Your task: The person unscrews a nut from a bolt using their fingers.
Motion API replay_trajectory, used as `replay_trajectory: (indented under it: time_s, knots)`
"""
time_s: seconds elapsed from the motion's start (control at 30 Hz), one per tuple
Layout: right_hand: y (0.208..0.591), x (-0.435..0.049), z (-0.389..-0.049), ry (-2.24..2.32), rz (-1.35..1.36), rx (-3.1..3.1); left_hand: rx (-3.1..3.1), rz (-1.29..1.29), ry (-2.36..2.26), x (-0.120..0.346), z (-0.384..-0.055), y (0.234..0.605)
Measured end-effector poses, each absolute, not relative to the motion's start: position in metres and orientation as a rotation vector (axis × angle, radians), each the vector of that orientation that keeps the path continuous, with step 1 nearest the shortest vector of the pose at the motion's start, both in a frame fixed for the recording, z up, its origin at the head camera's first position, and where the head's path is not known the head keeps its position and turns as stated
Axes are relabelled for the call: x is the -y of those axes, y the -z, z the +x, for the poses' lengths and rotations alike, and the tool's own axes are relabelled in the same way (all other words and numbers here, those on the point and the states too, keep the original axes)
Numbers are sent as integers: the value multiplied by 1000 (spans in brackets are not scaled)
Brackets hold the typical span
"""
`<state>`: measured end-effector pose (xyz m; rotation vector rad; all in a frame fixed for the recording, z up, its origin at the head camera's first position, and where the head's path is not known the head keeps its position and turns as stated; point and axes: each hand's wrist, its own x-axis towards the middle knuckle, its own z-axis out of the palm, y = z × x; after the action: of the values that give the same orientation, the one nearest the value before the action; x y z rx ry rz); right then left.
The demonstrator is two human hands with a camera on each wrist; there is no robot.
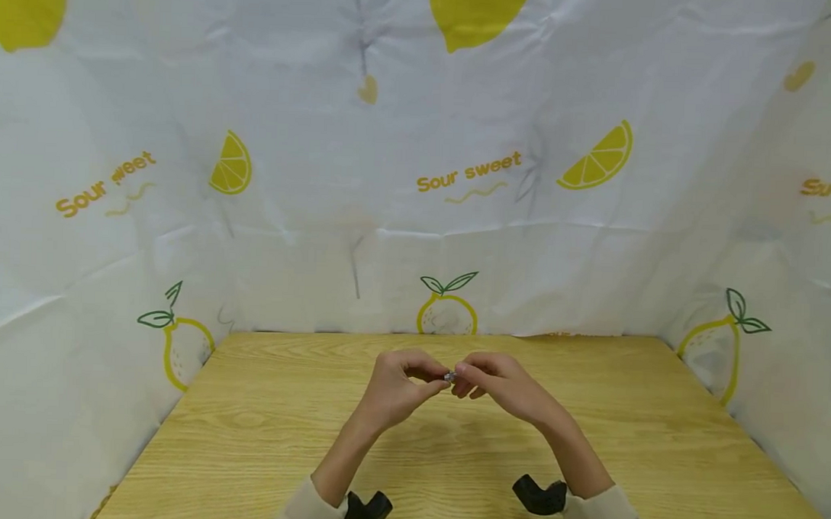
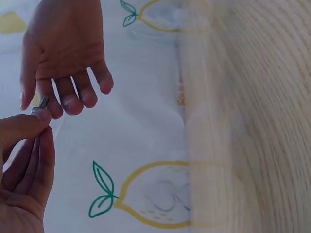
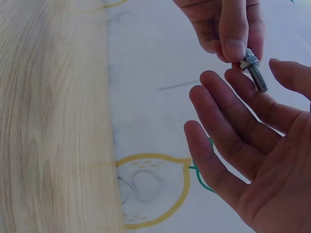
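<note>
A small metal bolt with a nut around its threaded shank is held up over the table. My left hand pinches it between thumb and forefinger, covering its other end. The free threads point towards my right hand. In the right wrist view, that hand's fingers are loosely extended, with the forefinger beside the bolt's tip and the thumb apart from it. Whether the forefinger touches the threads I cannot tell. The left wrist view shows the bolt partly behind the left thumb.
A wooden table lies under both hands. White sheeting printed with lemons encloses the back and sides. Each wrist carries a black curved mount, one at the left cuff and one at the right cuff.
</note>
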<state>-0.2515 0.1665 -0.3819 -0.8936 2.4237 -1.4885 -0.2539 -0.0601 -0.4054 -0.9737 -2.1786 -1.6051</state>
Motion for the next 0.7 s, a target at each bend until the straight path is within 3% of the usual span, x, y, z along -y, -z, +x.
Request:
replay_trajectory:
  time_s: [0.7]
  knots:
    - [368, -163, -241, 1575, -979, -2321, 2101, -1108, 1387, 62, -238, 381]
